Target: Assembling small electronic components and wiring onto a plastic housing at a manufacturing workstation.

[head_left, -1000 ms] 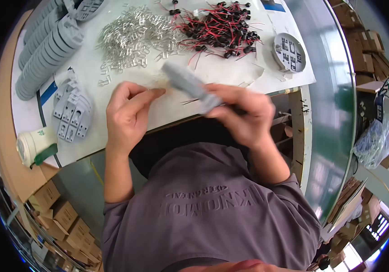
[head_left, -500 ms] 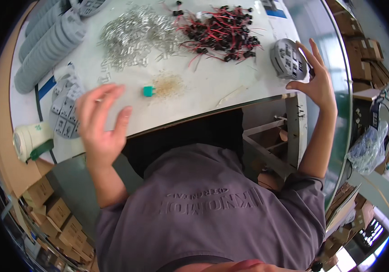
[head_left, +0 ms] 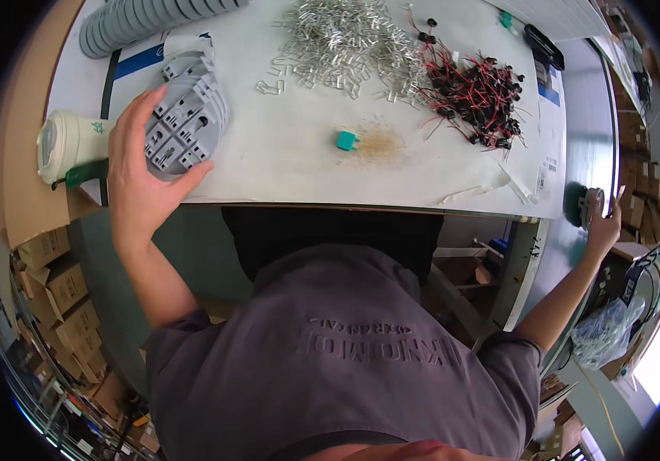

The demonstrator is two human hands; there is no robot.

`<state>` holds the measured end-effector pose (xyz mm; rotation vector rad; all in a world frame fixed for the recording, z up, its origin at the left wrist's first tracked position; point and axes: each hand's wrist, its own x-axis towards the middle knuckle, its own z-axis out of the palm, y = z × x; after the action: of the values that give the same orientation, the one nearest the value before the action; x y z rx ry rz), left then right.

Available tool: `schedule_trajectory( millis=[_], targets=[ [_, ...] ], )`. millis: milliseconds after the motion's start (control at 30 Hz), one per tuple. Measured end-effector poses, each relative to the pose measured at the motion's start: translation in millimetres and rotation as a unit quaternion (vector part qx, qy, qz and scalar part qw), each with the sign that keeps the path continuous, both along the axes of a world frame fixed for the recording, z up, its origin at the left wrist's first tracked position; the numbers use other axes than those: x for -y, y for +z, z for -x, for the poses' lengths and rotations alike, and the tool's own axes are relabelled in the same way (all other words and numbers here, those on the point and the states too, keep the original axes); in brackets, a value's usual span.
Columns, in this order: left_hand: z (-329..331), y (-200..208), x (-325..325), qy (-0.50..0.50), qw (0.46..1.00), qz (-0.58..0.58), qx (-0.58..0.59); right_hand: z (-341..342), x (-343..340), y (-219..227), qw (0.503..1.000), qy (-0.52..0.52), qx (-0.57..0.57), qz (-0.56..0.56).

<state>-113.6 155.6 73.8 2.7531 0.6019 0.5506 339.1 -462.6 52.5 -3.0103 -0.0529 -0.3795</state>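
Observation:
At the left of the table, a small pile of grey round plastic parts (head_left: 192, 115) with slots and holes lies flat. My left hand (head_left: 142, 154) curves around its near left edge, thumb and fingers wide apart; whether it touches the pile I cannot tell. My right hand (head_left: 605, 223) reaches far out to the right, past the table's edge. Its fingers are closed around a grey round plastic part (head_left: 593, 201), seen small and partly covered by the fingers, over a glossy surface (head_left: 576, 138).
Silvery U-shaped clips (head_left: 338, 46) are heaped at the back middle, beside black round components with red wires (head_left: 476, 96). A small green block (head_left: 347, 140) lies by brown crumbs (head_left: 380, 144). Grey discs (head_left: 145, 23) stand in a row at back left, above a cream-and-green device (head_left: 72, 150).
My right hand has moved the grey round part from the table's right end out over the glossy surface. My left hand has shifted left to the grey pile. The view has turned rightward.

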Motion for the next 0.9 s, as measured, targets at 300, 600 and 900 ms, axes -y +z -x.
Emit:
schedule_trajectory(
  millis=[300,600,900],
  targets=[
    [-5,-8,-4,-0.018,0.997,-0.037,0.065,128,-382,16,0.774,0.614,-0.153,-0.021],
    [-33,-14,17,-0.082,0.969,-0.076,0.219,129,-399,2,0.802,0.578,-0.144,0.043],
    [-124,-61,147,-0.281,0.951,0.100,0.086,134,-383,16,0.827,0.507,-0.206,-0.127]
  ],
)
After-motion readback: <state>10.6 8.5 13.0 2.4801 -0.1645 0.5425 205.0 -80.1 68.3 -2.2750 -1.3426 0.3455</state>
